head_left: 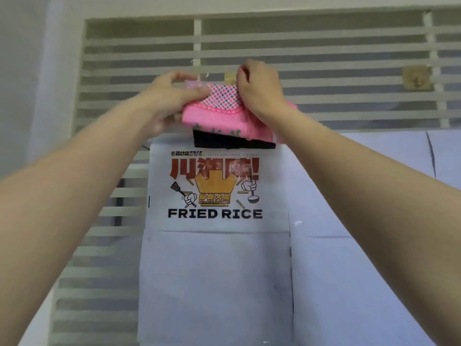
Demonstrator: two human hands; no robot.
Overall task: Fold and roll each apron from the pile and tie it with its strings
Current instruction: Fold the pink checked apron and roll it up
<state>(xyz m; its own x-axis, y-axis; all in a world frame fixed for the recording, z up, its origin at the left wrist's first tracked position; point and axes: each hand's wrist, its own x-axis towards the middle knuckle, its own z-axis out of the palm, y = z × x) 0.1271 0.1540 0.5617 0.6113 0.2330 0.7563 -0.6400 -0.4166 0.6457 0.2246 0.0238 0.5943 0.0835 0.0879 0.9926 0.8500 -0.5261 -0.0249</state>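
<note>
A pink apron point(219, 113) with a dotted panel hangs bunched at the top of a white slatted wall point(349, 46). My left hand point(172, 101) grips its left upper edge, thumb over the dotted cloth. My right hand point(259, 88) pinches the apron's top right corner near a small hook point(230, 77). Below it a strip of black cloth point(232, 142) shows, and under that hangs a white apron point(214, 270) printed with "FRIED RICE" and a front pocket.
More white cloth point(361, 245) hangs to the right of the printed apron. A second tan hook point(417, 77) sits on the slats at the far right. A plain wall point(22, 71) lies to the left.
</note>
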